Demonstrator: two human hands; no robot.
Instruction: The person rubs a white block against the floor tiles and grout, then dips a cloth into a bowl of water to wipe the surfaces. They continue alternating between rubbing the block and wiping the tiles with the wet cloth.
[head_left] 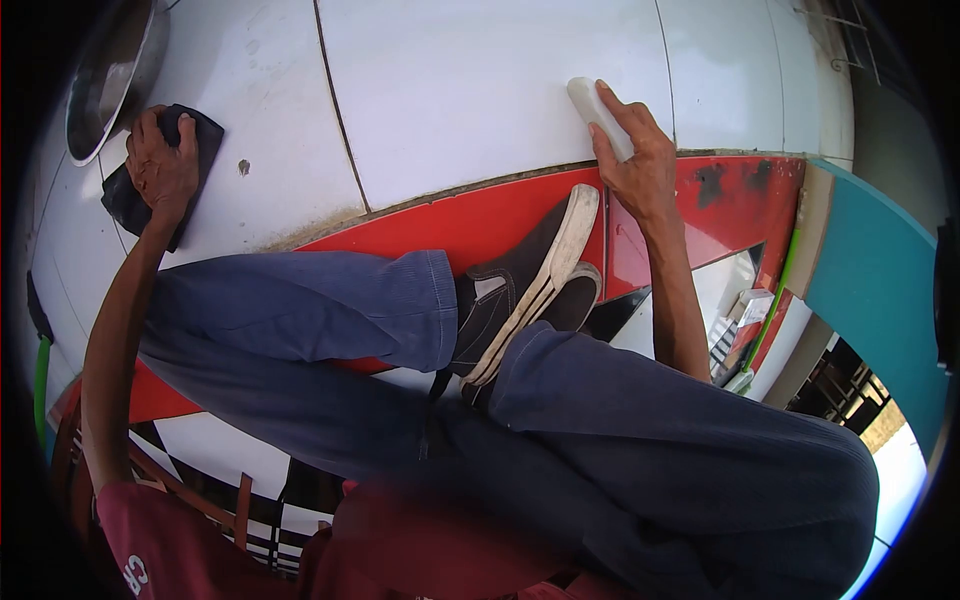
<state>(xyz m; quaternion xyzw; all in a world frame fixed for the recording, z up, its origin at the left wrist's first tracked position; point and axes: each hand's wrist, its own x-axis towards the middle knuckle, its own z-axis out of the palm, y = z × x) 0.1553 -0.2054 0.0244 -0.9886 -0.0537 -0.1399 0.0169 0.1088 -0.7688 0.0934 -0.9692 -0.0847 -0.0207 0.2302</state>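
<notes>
White block (596,118) is held in R hand (640,160), gripped btwn thumb on one long side & fingers on the other. It's placed over the white tiles (450,100), nr the edge where the red tiles (400,228) begin; full contact w/ tiles can't be told. L hand (162,172) is laid on a black thing (208,140), fingers bent & slightly spread; whether it's gripped or just pressed can't be told. Metal bowl (138,70) is seen just beyond L hand, partly cut off by view edge. Small dark mark (244,167) is seen on tiles, R of black thing. Blue trousers (330,310) & dark shoes (500,300) w/ pale soles are seen below, legs bent. Teal panel (880,260) is seen far R, w/ green strip (784,275) nearby.
</notes>
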